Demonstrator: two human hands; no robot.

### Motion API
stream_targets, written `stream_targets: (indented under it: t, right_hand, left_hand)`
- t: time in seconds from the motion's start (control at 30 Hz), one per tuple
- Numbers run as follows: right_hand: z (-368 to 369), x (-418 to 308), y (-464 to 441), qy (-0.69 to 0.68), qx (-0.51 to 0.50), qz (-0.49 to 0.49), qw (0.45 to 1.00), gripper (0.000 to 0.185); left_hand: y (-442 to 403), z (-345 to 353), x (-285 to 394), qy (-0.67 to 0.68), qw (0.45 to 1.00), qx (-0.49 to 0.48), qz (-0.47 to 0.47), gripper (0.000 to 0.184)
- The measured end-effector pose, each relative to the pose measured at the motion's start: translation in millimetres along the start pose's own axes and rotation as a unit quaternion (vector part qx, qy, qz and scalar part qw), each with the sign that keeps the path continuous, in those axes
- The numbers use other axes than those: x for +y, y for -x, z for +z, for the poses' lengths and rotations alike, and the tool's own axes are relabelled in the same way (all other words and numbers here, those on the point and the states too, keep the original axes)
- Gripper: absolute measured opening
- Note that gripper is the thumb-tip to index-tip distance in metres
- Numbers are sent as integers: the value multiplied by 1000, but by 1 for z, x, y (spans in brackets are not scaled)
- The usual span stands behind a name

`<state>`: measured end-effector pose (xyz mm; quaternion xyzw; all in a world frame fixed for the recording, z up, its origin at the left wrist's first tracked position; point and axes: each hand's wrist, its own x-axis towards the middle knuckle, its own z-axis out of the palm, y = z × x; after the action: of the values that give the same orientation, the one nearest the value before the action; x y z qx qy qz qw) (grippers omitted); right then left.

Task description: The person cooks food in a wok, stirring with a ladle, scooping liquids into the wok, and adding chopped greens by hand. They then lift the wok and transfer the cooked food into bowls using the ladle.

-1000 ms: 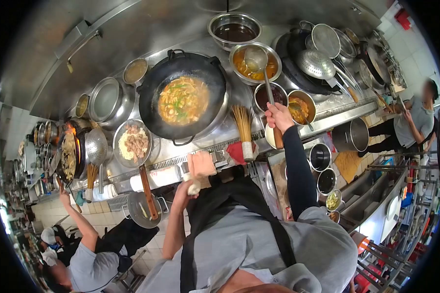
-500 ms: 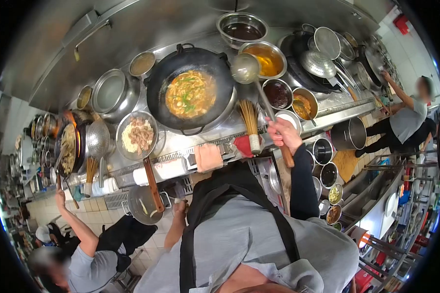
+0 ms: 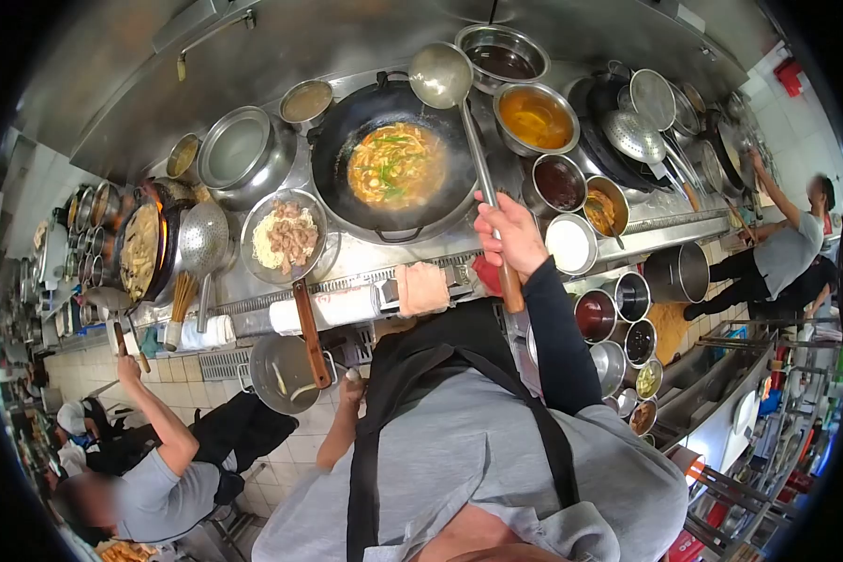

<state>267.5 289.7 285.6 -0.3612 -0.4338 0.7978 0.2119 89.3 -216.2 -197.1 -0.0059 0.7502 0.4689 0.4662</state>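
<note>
The wok (image 3: pixel 337 183) holds a wet mix of food (image 3: pixel 398 167) with green pieces, and faint steam appears above it. Noodles and meat (image 3: pixel 286 234) lie in a wooden-handled vessel (image 3: pixel 281 278) on the bench (image 3: pixel 348 255), left of the wok. In the inspector's judgement, work is partway along: the mix is assembled and heating, while the noodles and meat sit outside the wok; what else is outstanding cannot be determined. The ladle (image 3: pixel 476 145) is raised at the wok's right side, its cup over or near the far-right rim; contact cannot be confirmed. The cup end points away from the wearer and slightly left; the long axis runs from there back past the wok's right side, towards the wearer. The right hand (image 3: pixel 515 239) is closed around the ladle's handle. The left hand (image 3: pixel 349 391), nearer the wearer than the wok, is curled beside a small pale item (image 3: pixel 353 374); whether it grips this cannot be told.
</note>
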Motion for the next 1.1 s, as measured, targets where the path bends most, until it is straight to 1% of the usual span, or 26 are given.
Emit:
stream_targets:
  t: [0.03, 0.07, 0.1, 0.13, 0.17, 0.2, 0.23, 0.33, 0.37, 0.43, 0.47, 0.5, 0.53, 0.57, 0.6, 0.63, 0.67, 0.7, 0.73, 0.77, 0.8, 0.83, 0.9, 0.93, 1.0, 1.1]
  right_hand:
    - [-6, 5, -1, -117, -64, 15, 991, 29]
    - [-17, 18, -7, -233, -127, 31, 964, 31]
    - [-28, 36, -14, -345, -187, 45, 919, 32]
    - [-40, 63, -25, -396, -191, 81, 894, 33]
    - [-37, 76, -24, -209, -113, 66, 969, 29]
    - [-29, 103, -30, -40, -19, 41, 998, 25]
    - [-21, 132, -32, 124, 79, 16, 989, 22]
    - [-41, 131, -34, 14, 87, -6, 996, 18]
    - [-48, 126, -29, -4, 102, -16, 995, 18]
    - [-57, 78, -39, -41, 134, -54, 989, 19]
    - [-74, 69, -52, 66, 182, -80, 978, 22]
    - [-98, 63, -69, 173, 228, -102, 953, 24]
    - [-137, 73, -100, 390, 307, -211, 842, 25]
    - [-173, 79, -126, 580, 359, -300, 667, 27]
    - [-190, 65, -134, 588, 342, -254, 688, 28]
    - [-198, 54, -140, 594, 321, -210, 707, 29]
    - [-185, 22, -129, 450, 260, -22, 854, 26]
    - [-193, 16, -131, 344, 220, 1, 913, 24]
    - [-207, 6, -131, 231, 177, 24, 956, 23]
    - [-217, 1, -132, 114, 131, 46, 984, 22]
    - [-210, -9, -117, 30, 108, 52, 992, 18]
    - [-209, -11, -108, 49, 103, 38, 993, 17]
    - [-209, -2, -96, 75, 134, -9, 988, 16]
    - [-201, -1, -88, 90, 163, -29, 982, 15]
    - [-204, 6, -79, 81, 182, -44, 979, 13]
    - [-212, 28, -69, 53, 212, -80, 972, 13]
  left_hand:
    - [11, 5, 20, -78, 997, 16, -9, 26]
    - [24, 13, 36, -177, 984, 29, -19, 25]
    - [41, 21, 63, -230, 972, 39, -23, 25]
    - [60, 29, 91, -267, 962, 48, -24, 25]
    - [49, 28, 77, -235, 971, 46, -9, 24]
    - [34, 26, 55, -203, 978, 44, 5, 24]
    - [28, 17, 39, -177, 983, 42, 18, 24]
    - [39, 18, 60, -105, 994, 29, 30, 22]
    - [50, 17, 61, -135, 990, 45, 14, 21]
    - [47, 23, 80, -196, 978, 72, 0, 20]
    - [36, 16, 57, -160, 983, 71, 54, 22]
    - [29, 9, 47, -178, 981, 55, 52, 23]
    - [24, 3, 40, -194, 979, 40, 49, 24]
    - [21, 1, 37, -208, 977, 27, 45, 25]
    - [31, 5, 53, -277, 960, 50, 5, 31]
    - [35, 6, 60, -282, 958, 52, -2, 32]
    - [40, 7, 63, -288, 956, 56, -10, 33]
    - [43, 8, 67, -294, 954, 59, -19, 34]
    - [44, 8, 67, -302, 951, 63, -26, 34]
    - [45, 8, 69, -311, 947, 66, -32, 35]
    - [46, 6, 70, -320, 944, 71, -39, 35]
    - [42, 2, 63, -345, 935, 73, -24, 35]
    - [30, 0, 52, -393, 916, 77, 7, 33]
    - [35, 5, 63, -358, 931, 70, -13, 32]
    - [63, 18, 103, -287, 955, 56, -56, 30]
    - [58, 16, 90, -252, 965, 71, -9, 25]
